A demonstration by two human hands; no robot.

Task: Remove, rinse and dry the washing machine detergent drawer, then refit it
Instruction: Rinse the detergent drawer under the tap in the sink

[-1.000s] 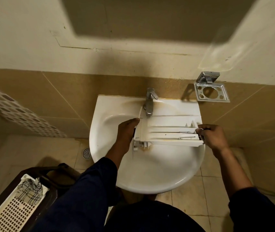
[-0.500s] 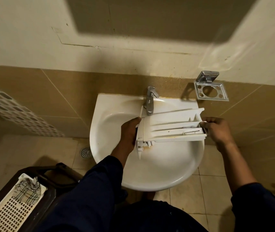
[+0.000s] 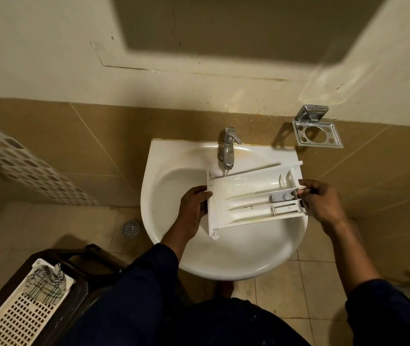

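The detergent drawer is out of the machine, held compartments-up over the white wash basin with its far edge under the chrome tap. The left hand clamps its fingers on the left end, the right hand on the right end. I'd judge rinsing is in hand, with drying and refitting left. A chrome tumbler holder hangs on the tan tiles far right, and a basket with a checked cloth sits near left.
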